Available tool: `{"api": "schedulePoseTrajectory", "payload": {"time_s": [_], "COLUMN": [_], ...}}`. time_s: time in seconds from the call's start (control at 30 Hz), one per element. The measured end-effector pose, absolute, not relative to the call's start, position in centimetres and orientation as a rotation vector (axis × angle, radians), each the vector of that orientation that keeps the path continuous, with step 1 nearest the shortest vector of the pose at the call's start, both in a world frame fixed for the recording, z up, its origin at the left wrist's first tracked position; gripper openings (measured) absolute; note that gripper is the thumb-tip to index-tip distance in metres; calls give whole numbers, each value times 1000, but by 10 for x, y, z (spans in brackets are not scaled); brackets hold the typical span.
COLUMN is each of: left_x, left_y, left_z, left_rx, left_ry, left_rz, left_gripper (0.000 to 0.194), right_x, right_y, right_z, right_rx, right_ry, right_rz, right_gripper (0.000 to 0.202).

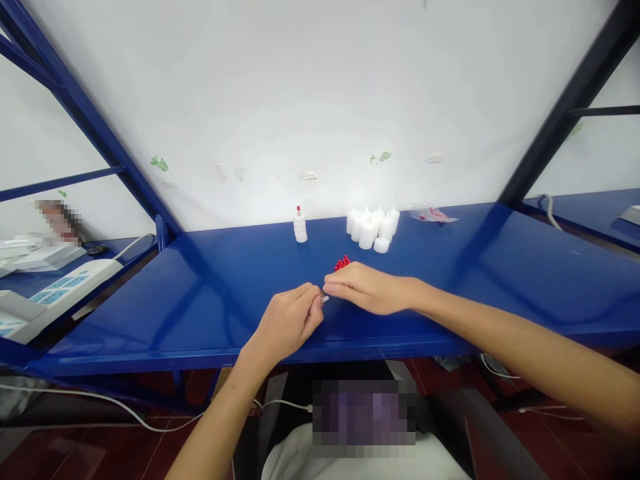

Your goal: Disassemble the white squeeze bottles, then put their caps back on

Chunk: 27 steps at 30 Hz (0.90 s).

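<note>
My left hand (291,319) is closed, with a small white piece (325,299) poking out between thumb and forefinger. Most of that piece is hidden in the fingers. Close beside it, my right hand (364,288) is bent with its fingers pressed together, the fingertips near the white piece. Whatever those fingers hold, if anything, cannot be seen. Just beyond the right hand lies a cluster of small red caps (343,262), partly covered by it. Farther back stands a white squeeze bottle (300,227) with a red tip.
Several white bottles (369,233) stand grouped at the back of the blue table (225,287). To their right lies a clear plastic bag (433,214) with red inside. A power strip (60,300) is at the left, beyond the blue frame post (120,160).
</note>
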State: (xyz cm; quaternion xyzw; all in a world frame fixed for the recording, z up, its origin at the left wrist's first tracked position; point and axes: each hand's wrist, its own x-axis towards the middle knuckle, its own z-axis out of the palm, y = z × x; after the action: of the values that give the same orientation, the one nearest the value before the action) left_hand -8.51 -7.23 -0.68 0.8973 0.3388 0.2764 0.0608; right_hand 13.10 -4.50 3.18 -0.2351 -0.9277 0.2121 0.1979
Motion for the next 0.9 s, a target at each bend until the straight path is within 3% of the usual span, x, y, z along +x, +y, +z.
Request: {"api": "schedulePoseTrajectory", "payload": {"time_s": [0.2, 0.33, 0.9], "left_x": [-83, -82, -83], "left_y": [-74, -74, -75], "left_z": [-1, 0, 0], "left_rx": [2679, 2658, 2643], "left_ry": [1021, 1031, 1063], "left_rz": [770, 704, 656], "left_gripper": [32, 33, 32], "right_x": [167, 183, 173], "right_y": [-15, 0, 2], "right_z": [37, 29, 23], "right_rx": [-1347, -1690, -1761], "right_ry": [-2512, -2519, -2486], "right_rz": [143, 90, 206], "right_gripper": [39, 37, 49]}}
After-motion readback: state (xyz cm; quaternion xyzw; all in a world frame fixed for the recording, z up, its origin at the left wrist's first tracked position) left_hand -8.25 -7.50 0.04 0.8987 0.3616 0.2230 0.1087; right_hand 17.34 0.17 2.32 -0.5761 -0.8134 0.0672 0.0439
